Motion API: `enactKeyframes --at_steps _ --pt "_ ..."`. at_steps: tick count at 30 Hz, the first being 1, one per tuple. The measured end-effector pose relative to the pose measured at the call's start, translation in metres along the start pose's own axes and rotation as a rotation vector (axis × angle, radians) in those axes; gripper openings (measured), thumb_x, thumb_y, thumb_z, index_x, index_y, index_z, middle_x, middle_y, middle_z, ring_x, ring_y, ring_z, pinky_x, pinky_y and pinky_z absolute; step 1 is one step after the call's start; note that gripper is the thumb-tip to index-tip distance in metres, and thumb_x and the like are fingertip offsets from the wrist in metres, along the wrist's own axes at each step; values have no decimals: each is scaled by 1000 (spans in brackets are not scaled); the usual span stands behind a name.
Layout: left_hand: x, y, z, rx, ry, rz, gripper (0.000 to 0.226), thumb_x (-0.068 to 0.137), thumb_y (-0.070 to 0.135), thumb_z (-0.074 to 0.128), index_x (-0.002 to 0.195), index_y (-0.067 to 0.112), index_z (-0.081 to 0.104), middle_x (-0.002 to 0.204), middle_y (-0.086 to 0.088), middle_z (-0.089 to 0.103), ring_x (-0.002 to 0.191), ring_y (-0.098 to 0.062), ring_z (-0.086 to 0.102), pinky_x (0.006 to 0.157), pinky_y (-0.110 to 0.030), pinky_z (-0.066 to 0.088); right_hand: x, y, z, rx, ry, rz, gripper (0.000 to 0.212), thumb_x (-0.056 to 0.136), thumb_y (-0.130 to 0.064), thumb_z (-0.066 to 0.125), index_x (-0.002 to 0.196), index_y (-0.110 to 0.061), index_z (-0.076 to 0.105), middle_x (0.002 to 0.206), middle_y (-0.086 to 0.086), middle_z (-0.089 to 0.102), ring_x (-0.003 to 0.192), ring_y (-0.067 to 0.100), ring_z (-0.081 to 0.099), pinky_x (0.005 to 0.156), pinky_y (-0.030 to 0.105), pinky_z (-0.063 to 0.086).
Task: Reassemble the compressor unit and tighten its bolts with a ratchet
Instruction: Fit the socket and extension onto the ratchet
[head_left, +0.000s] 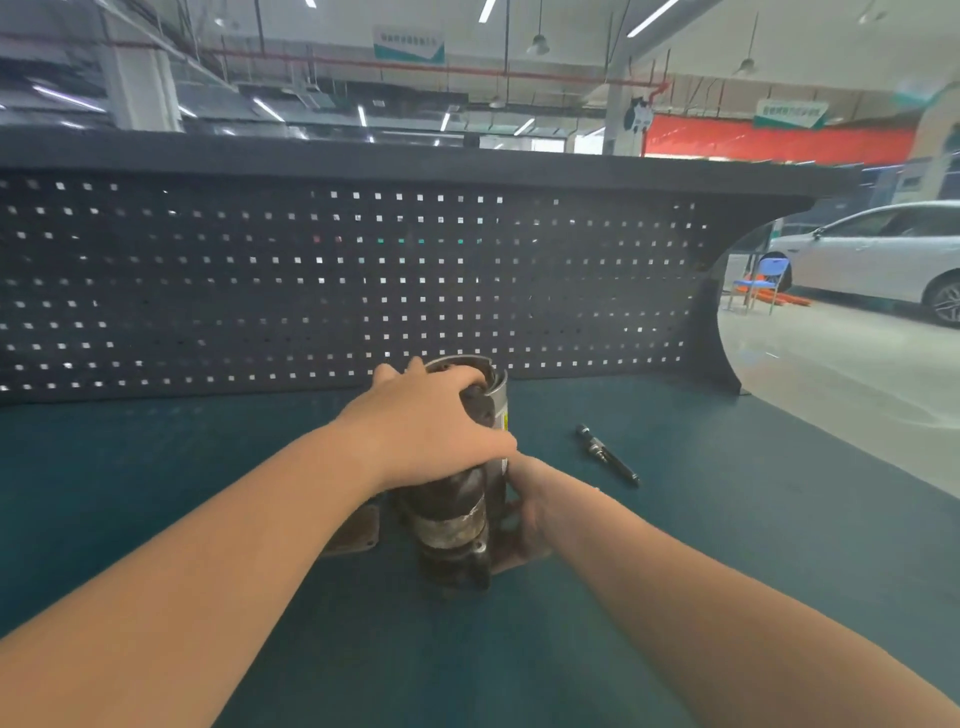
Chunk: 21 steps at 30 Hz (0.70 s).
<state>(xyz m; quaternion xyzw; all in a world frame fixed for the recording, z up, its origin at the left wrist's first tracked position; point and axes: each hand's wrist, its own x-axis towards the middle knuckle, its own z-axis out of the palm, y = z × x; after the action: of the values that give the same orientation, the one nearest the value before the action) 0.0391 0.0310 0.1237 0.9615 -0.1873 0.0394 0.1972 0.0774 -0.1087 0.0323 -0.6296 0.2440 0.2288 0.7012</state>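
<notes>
Near the back edge of the bench (208, 519), my left hand (431, 426) and right hand (524, 514) both grip the compressor (457, 514), still joining parts; next I think I need the ratchet (607, 455).

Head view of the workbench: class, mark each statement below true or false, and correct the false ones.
1. The left hand lies over the upper part of the compressor. True.
2. The ratchet is in the right hand. False: it lies on the bench top, right of the compressor, untouched.
3. The right hand grips the compressor low on its right side. True.
4. Tools hang on the pegboard. False: none show on it.
5. A flat metal plate lies left of the compressor. True.
</notes>
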Motion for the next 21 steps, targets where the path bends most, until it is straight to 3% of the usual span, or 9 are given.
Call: enactKeyframes --at_steps 4,6,8,11,14,16,18,21 --pt "-27 -1 20 -237 113 -78 76 59 71 47 132 53 37 131 5 43 128 -26 28 98 -48 45 -12 -4 -20 -168 175 -57 54 89 -57 51 87 -6 68 58 18 69 58 36 71 67 62 56" --pt "-45 2 36 -287 226 -93 77 59 76 42 133 51 38 130 6 45 127 -27 31 97 -50 46 -16 -3 -25 -209 196 -75 51 94 -55 43 93 -8 64 57 15 69 53 30 69 65 58 56" --pt "-62 6 51 -279 330 -112 75 65 75 42 136 50 37 144 3 40 132 -28 29 101 -47 43 -20 1 -25 -235 207 -101 45 94 -49 42 95 -9 63 58 13 70 48 29 68 53 51 56" --pt "-82 6 63 -344 413 -173 78 65 77 38 138 48 37 153 1 33 135 -28 27 106 -46 38 -23 6 -19 -328 273 -192 41 89 -43 50 98 -6 64 80 16 73 65 33 70 53 55 56" --pt "-100 -1 74 -381 478 -251 78 64 75 34 136 47 38 147 7 38 131 -27 31 109 -49 30 -25 7 -7 -501 345 -287 42 84 -43 50 92 -5 64 92 18 69 80 38 69 65 60 57" --pt "-111 -5 85 -404 529 -328 70 69 71 36 135 47 38 146 8 39 131 -25 33 109 -49 23 -25 6 2 -628 388 -354 43 81 -48 49 84 -7 65 87 14 70 79 35 69 71 48 60" --pt "-122 -7 100 -475 576 -402 71 71 70 38 138 44 38 149 7 37 130 -25 35 108 -46 19 -22 4 9 -848 469 -432 45 80 -54 48 74 -12 64 75 5 67 70 26 66 66 28 54" --pt "-135 -2 124 -577 602 -482 91 62 81 30 142 38 36 152 8 32 129 -25 37 108 -43 19 -15 3 16 -1096 563 -518 49 82 -60 49 64 -15 58 62 -2 59 58 16 56 51 23 37"
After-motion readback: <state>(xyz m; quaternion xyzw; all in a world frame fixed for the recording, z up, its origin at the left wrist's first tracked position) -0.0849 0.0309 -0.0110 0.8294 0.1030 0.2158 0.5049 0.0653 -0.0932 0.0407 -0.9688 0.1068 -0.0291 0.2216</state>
